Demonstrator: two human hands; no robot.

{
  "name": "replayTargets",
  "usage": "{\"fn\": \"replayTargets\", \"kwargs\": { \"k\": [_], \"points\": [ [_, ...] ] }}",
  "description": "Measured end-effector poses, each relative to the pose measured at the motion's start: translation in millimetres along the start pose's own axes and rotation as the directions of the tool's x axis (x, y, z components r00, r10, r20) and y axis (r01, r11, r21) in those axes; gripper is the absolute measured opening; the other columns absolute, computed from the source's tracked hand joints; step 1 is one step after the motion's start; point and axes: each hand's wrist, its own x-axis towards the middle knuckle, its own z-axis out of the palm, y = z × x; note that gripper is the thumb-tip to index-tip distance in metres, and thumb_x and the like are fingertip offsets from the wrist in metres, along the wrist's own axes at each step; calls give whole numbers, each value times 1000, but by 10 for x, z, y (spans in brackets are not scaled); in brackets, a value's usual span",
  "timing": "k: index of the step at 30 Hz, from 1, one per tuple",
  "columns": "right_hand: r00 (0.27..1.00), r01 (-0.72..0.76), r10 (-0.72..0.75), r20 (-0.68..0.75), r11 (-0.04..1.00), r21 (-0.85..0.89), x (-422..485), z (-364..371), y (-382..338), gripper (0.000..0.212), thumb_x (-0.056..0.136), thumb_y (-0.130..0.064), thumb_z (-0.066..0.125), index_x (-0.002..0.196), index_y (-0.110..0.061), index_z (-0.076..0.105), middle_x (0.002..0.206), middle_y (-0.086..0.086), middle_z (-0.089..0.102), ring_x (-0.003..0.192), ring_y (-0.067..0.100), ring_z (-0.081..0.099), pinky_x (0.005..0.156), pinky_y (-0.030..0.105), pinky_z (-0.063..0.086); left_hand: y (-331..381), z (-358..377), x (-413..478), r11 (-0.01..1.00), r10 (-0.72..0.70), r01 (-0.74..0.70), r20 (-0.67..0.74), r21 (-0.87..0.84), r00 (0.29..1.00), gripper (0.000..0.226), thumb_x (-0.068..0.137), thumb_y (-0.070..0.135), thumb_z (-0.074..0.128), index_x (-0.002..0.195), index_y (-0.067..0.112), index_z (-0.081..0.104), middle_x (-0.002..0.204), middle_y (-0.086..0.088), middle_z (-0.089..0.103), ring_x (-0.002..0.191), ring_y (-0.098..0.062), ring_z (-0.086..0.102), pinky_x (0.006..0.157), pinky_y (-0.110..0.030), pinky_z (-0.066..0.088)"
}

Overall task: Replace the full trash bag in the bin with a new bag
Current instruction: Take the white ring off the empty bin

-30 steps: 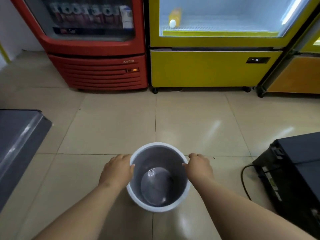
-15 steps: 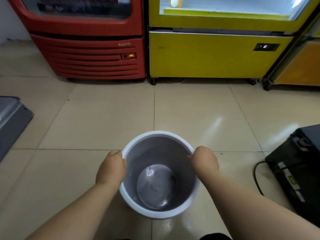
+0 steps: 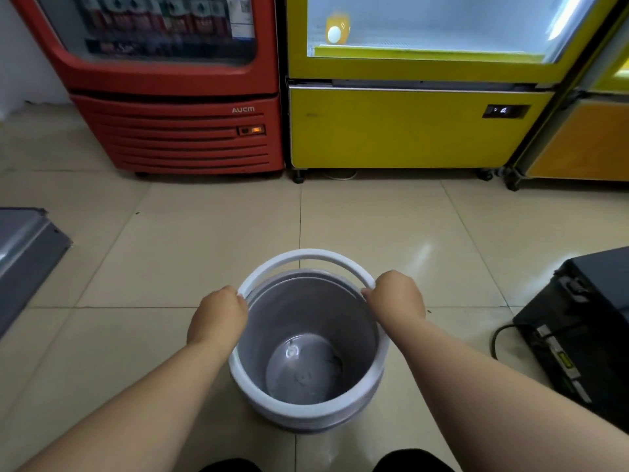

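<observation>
While two hands grip one ring.

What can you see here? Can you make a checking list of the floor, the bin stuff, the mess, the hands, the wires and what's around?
Surface: tiled floor, shiny, bare near the bin.
Job's things: grey bin upright, no bag inside; white ring tilted, far edge raised off the bin.
Clutter: nothing seen.
Grippers: left hand and right hand each pinch a side of the ring.
Cables: black cable by the black box.
Surroundings: red cooler, yellow cooler, grey panel at left.
</observation>
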Motion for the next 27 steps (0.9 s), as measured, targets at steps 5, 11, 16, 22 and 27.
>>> {"fn": "replayTargets", "kwargs": {
  "k": [5,11,16,22,27],
  "points": [
    [994,-3,11,-113,998,68,130,-260,60,30,89,-36,58,86,-7,65,63,3,53,52,18,45,42,23,27,310,-161,91,978,136,-156,-146,-137,980,26,91,24,38,77,10,54,82,-16,60,76,-33,51,64,-34,36],
    [954,-164,231,-193,936,311,452,-730,393,33,89,-34,58,94,-3,66,77,10,64,62,24,55,46,25,33,856,-274,259,923,222,-279,-224,-266,949,36,94,34,33,99,13,62,105,-15,64,93,-30,53,74,-35,38],
    [886,-299,417,-202,848,438,649,-861,897,27,89,-30,57,91,-4,61,75,8,55,65,24,51,44,26,29,1115,-122,247,932,274,-295,-125,-209,954,45,95,37,33,127,12,53,134,-14,54,123,-31,47,101,-39,37],
    [816,-441,565,-121,744,502,689,-463,1549,27,85,-26,64,96,-1,63,92,15,67,75,30,60,59,32,40,1218,192,142,940,323,-326,-48,-103,945,46,95,38,34,127,12,53,136,-13,52,123,-32,47,103,-42,38],
    [783,-551,621,-33,718,425,655,44,1981,24,86,-23,64,92,0,60,82,13,59,81,32,63,62,32,42,1198,396,119,928,372,-372,12,-2,928,46,94,38,34,128,12,52,137,-11,52,125,-31,46,106,-42,37]
  ]
}}
